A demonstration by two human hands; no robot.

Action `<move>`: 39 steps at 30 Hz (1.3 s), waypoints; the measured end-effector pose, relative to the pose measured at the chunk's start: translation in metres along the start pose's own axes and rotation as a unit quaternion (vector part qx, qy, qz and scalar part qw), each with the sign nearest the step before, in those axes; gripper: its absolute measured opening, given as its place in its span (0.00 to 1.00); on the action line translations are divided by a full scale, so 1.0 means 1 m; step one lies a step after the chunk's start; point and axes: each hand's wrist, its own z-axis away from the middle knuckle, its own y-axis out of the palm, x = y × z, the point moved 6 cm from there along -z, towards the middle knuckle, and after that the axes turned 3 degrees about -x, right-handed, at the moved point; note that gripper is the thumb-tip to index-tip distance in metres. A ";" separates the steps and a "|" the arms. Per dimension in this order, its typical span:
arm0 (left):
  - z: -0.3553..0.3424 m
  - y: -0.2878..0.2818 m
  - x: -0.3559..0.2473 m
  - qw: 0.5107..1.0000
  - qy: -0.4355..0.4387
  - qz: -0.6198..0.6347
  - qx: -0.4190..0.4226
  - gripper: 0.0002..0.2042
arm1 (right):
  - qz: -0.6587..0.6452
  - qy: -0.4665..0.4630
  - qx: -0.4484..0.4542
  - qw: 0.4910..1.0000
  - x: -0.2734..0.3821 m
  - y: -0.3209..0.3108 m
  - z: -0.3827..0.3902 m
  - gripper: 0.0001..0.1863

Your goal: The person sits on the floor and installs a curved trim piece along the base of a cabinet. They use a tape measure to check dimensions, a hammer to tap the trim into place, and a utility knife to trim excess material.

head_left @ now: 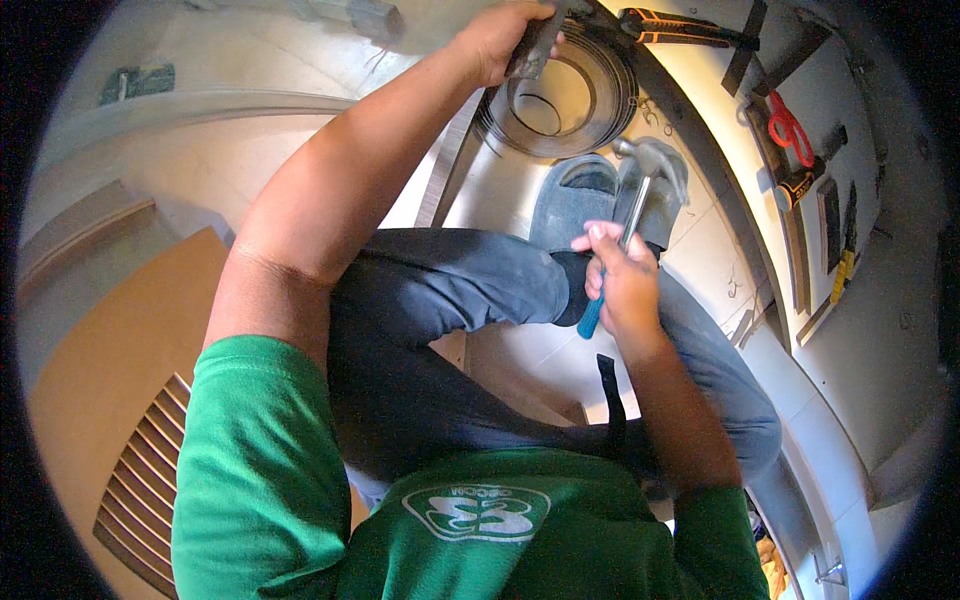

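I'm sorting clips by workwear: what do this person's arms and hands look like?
Short green sleeves leave both forearms bare. The left hand and right hand are ungloved, with no watch or band visible at either wrist.

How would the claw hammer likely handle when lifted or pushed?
The claw hammer probably feels head-heavy: its metal head tops a slim shaft. It should be stiff, since that shaft looks like straight metal. Pushed, it likely resists rolling, given the protruding claw.

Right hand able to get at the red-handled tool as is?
Probably not: the right hand holds a hammer, though nothing seems to cover the red-handled tool off to its right.
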 end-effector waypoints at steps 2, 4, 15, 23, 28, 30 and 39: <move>-0.012 0.002 -0.002 0.999 0.043 0.005 0.028 0.12 | 0.005 0.020 -0.002 1.000 -0.017 -0.006 -0.004 0.13; -0.014 0.000 -0.003 0.998 0.057 -0.025 -0.011 0.12 | 0.007 0.036 -0.007 0.999 -0.030 -0.006 -0.008 0.13; -0.017 0.006 -0.012 0.993 0.075 -0.091 -0.014 0.15 | 0.041 0.051 0.012 0.998 -0.038 0.001 -0.019 0.12; -0.019 0.004 -0.013 0.992 0.074 -0.094 -0.031 0.16 | 0.047 0.058 0.009 0.997 -0.038 0.001 -0.020 0.13; -0.023 0.004 -0.012 0.994 0.082 -0.068 -0.013 0.16 | 0.058 0.057 0.006 0.997 -0.037 0.002 -0.019 0.13; -0.024 0.001 -0.011 0.994 0.083 -0.073 -0.015 0.16 | 0.056 0.054 0.005 0.997 -0.036 0.003 -0.019 0.13; -0.029 -0.016 -0.007 0.960 0.079 -0.243 -0.114 0.13 | 0.052 0.052 0.006 0.997 -0.039 0.002 -0.019 0.13</move>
